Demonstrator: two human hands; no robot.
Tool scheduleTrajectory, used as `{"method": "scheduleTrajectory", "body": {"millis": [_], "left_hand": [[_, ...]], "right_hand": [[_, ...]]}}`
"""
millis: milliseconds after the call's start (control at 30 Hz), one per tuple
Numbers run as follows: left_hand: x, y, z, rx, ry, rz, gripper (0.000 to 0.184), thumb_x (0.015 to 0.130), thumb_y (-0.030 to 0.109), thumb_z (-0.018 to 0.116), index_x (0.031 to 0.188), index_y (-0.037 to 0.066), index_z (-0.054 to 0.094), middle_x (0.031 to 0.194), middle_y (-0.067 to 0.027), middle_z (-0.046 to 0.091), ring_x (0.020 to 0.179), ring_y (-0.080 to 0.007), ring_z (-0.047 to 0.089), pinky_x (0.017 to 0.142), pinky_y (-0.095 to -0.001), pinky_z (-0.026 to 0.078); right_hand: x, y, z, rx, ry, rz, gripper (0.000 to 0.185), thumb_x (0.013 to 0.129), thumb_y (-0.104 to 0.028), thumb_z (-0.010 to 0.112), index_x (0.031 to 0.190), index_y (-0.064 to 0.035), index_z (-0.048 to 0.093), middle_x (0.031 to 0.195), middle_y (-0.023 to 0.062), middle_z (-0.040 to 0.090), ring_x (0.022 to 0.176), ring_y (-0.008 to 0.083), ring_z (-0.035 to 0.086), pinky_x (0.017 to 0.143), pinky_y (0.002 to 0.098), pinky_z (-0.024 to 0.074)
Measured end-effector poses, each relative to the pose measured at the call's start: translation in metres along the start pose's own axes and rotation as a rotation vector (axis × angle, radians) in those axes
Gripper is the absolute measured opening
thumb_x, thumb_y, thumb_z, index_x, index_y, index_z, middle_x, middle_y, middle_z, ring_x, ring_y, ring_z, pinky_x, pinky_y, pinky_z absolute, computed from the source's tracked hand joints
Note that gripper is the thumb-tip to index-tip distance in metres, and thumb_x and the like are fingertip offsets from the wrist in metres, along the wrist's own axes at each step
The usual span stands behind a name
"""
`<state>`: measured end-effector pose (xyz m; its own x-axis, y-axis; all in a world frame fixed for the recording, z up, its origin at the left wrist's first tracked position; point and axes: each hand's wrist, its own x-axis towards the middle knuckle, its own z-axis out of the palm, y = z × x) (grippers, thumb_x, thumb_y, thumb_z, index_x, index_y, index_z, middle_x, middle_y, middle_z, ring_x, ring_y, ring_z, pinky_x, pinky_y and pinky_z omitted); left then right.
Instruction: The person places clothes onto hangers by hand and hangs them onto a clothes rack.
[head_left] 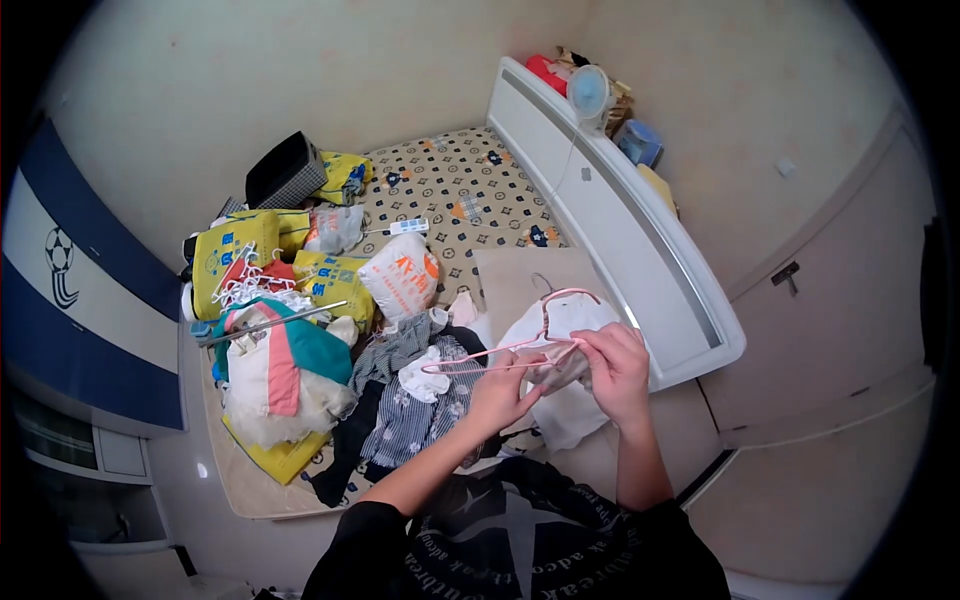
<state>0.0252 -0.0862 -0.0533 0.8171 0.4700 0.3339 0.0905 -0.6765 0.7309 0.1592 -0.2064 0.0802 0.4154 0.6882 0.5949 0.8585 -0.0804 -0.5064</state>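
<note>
- Pink clothes hanger (470, 369): above bed (420, 165), bar at left hand (503, 393), fingers clamped on it.
- Right hand (616, 372): fingers pinched on pale garment (562, 370), beside hanger.

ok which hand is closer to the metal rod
Left. The left hand is to the right of the metal rod; the right hand is farther right.

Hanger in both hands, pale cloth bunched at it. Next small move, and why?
I'd hold the right hand's pinch and ease the pale cloth toward the hanger's other end with the left hand. The cloth is bunched between the hands, while the pink end past the left hand is bare. Whether any cloth is already on the hanger, I can't tell.
</note>
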Motion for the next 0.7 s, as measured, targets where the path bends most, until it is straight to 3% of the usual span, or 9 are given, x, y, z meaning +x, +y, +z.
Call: {"method": "scheduleTrajectory", "body": {"millis": [100,200,367,467,600,700], "left_hand": [[0.008,-0.011,0.006,-0.036,0.065,0.044,0.049,0.080,0.027,0.078,0.123,0.015,0.057,0.114,-0.0122,0.062,0.100,-0.0313,0.062,0.083,-0.0402,0.052],[0.005,-0.013,0.001,-0.059,-0.006,0.070,0.048,0.079,0.025,0.080,0.121,0.014,0.059,0.113,-0.0119,0.062,0.102,-0.0319,0.061,0.085,-0.0406,0.052],[0.001,-0.002,0.010,-0.209,0.028,0.176,0.032,0.075,0.026,0.083,0.100,0.011,0.071,0.088,-0.0087,0.052,0.082,-0.0255,0.055,0.072,-0.0370,0.047],[0.001,-0.013,0.009,-0.174,-0.066,0.306,0.029,0.074,0.028,0.083,0.094,0.009,0.072,0.088,-0.0084,0.051,0.081,-0.0254,0.053,0.070,-0.0371,0.045],[-0.008,-0.042,-0.033,-0.024,-0.109,0.302,0.031,0.074,0.036,0.082,0.086,0.009,0.071,0.089,-0.0086,0.053,0.088,-0.0266,0.053,0.074,-0.0367,0.042],[-0.013,-0.041,-0.093,0.165,0.037,0.346,0.026,0.075,0.034,0.078,0.080,0.010,0.068,0.090,-0.0079,0.055,0.088,-0.0274,0.056,0.078,-0.0404,0.042]], "right_hand": [[-0.004,0.001,-0.008,0.036,0.023,0.023,0.008,0.086,-0.005,0.069,0.091,-0.0037,0.074,0.075,0.0058,0.064,0.070,0.0210,0.057,0.071,0.0320,0.0407],[-0.009,0.006,-0.010,0.087,0.034,0.057,0.008,0.086,-0.004,0.069,0.092,-0.0033,0.074,0.074,0.0064,0.063,0.070,0.0211,0.058,0.070,0.0319,0.0411],[-0.014,0.006,-0.004,0.162,0.027,0.095,0.007,0.086,-0.005,0.069,0.092,-0.0041,0.074,0.073,0.0069,0.063,0.068,0.0231,0.058,0.069,0.0332,0.0403],[-0.015,0.006,-0.004,0.191,0.004,0.118,0.007,0.087,-0.006,0.069,0.091,-0.0036,0.074,0.073,0.0069,0.063,0.068,0.0221,0.059,0.069,0.0327,0.0403],[-0.015,0.015,-0.016,0.270,0.069,0.187,0.007,0.087,-0.006,0.069,0.090,-0.0031,0.074,0.074,0.0066,0.063,0.069,0.0214,0.058,0.068,0.0323,0.0400],[-0.017,0.031,-0.030,0.072,0.050,0.101,0.007,0.086,-0.008,0.070,0.089,-0.0034,0.074,0.075,0.0058,0.064,0.070,0.0211,0.057,0.071,0.0320,0.0386]]}}
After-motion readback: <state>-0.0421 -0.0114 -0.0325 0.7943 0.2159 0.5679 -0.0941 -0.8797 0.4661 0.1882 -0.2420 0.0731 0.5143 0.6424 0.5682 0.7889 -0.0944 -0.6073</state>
